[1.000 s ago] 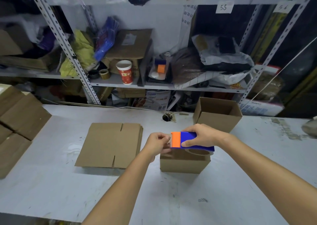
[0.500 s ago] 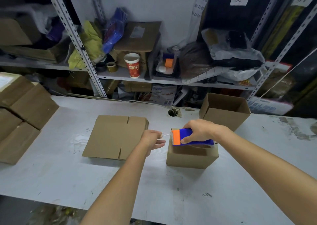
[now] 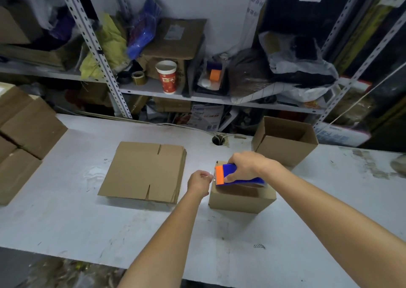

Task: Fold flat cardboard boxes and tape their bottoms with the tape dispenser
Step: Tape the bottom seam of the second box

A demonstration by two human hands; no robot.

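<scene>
A small folded cardboard box (image 3: 241, 198) stands on the white table (image 3: 87, 221) with its closed flaps facing up. My right hand (image 3: 246, 165) grips a blue and orange tape dispenser (image 3: 232, 175) resting on top of that box. Just left of the dispenser's orange end, my left hand (image 3: 198, 182) pinches the free end of the clear tape (image 3: 211, 176), which stretches a short way from the dispenser over the box's left edge. A stack of flat cardboard boxes (image 3: 142, 171) lies to the left.
An open, upright cardboard box (image 3: 284, 142) stands at the back right. Closed cartons (image 3: 24, 138) are piled at the table's left edge. A cable hole (image 3: 218, 140) sits near the back edge. Behind the table, metal shelving (image 3: 153, 85) holds a paper cup, tape rolls and bags.
The dispenser has come down from above the box onto its top. My left hand has drawn the tape end out to the left and lowered toward the box's left edge.
</scene>
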